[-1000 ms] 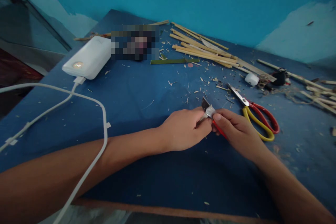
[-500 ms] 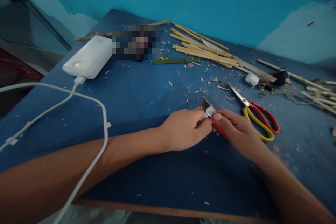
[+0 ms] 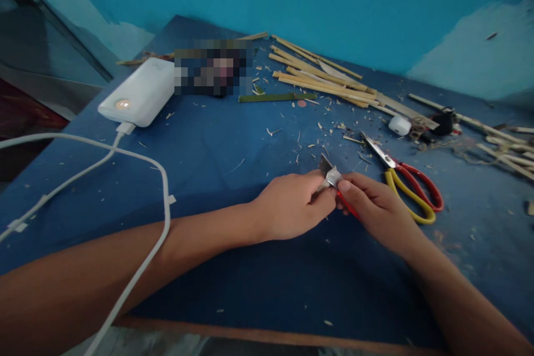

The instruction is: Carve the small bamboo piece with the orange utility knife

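a blue table (image 3: 233, 139) strewn with pale shavings (image 3: 321, 128) stands against a turquoise wall (image 3: 292, 0). the left hand (image 3: 292, 206) and the right hand (image 3: 375, 208) meet fingertip to fingertip over it, both clamped on a small red-handled knife (image 3: 332, 176): the left fingers pinch its metal neck, the right fingers wrap the red handle, and the blade pokes up just beyond them. red and yellow scissors (image 3: 406, 183) lie just beside the right fingers, bamboo strips (image 3: 321, 80) lie well beyond the fingertips, and a white power bank (image 3: 139, 92) with its cable (image 3: 137, 158) sits far off past the left forearm.
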{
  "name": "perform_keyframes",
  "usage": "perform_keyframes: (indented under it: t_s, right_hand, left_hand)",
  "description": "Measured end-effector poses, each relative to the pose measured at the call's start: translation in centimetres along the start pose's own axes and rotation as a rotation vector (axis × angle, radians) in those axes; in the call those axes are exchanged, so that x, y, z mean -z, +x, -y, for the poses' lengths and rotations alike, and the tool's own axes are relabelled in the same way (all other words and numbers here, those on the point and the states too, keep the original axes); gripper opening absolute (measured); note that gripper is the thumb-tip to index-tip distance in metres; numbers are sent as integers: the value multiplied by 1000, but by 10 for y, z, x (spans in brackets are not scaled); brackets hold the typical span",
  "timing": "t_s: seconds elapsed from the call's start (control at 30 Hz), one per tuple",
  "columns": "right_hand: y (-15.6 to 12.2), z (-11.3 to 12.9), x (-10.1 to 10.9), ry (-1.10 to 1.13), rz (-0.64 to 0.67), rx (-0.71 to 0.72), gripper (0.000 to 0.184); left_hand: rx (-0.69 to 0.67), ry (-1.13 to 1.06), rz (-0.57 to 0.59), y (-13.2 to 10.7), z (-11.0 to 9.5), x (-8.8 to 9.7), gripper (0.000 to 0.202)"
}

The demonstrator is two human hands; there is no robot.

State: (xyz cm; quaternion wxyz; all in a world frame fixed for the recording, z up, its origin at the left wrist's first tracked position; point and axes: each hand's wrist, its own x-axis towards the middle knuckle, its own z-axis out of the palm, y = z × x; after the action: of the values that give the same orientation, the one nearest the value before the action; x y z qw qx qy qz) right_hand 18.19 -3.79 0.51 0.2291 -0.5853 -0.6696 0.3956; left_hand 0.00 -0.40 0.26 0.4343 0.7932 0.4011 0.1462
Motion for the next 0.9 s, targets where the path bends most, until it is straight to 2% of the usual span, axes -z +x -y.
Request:
perform_keyframes:
  t_s: [0.9]
  right_hand:
    - [0,-1,0,1,-10,-6,31]
  left_hand:
    - [-21,-3,-16,0,-1,0,30]
